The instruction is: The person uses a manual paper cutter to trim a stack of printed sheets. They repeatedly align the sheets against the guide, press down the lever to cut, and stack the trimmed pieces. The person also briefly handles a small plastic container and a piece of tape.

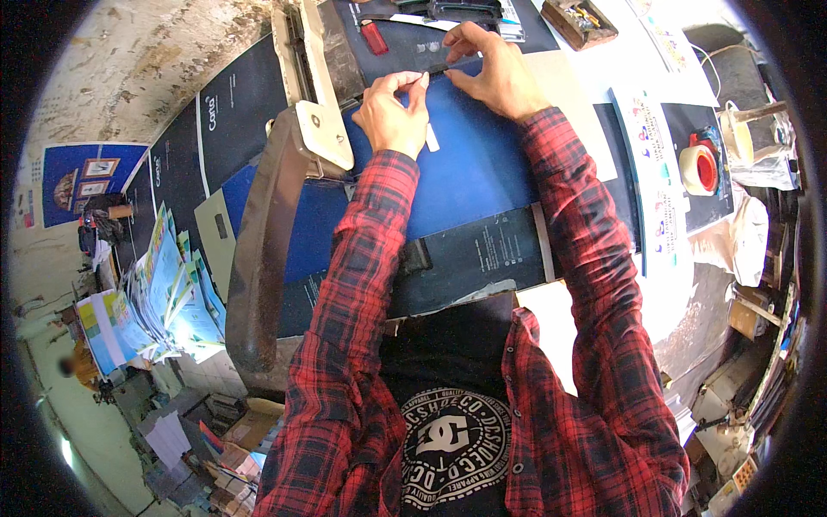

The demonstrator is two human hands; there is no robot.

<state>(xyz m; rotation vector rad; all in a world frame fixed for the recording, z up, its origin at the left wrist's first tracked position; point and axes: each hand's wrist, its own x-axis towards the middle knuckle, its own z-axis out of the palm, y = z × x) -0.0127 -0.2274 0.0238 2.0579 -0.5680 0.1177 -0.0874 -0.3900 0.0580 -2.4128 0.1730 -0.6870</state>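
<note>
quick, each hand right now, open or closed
Left hand: pinched closed; whether it holds anything cannot be told.
Right hand: open, thumb and fingers apart.

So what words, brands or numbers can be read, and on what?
I won't copy wording, only place it:
Black shirt: white lettering in a circle, readable.
Dark sheets at left: white lettering, readable.
Dark sheet at front: fine print, too small.
White printed sheets at right: lettering too blurred.
Middle blue sheet: none visible.
</note>
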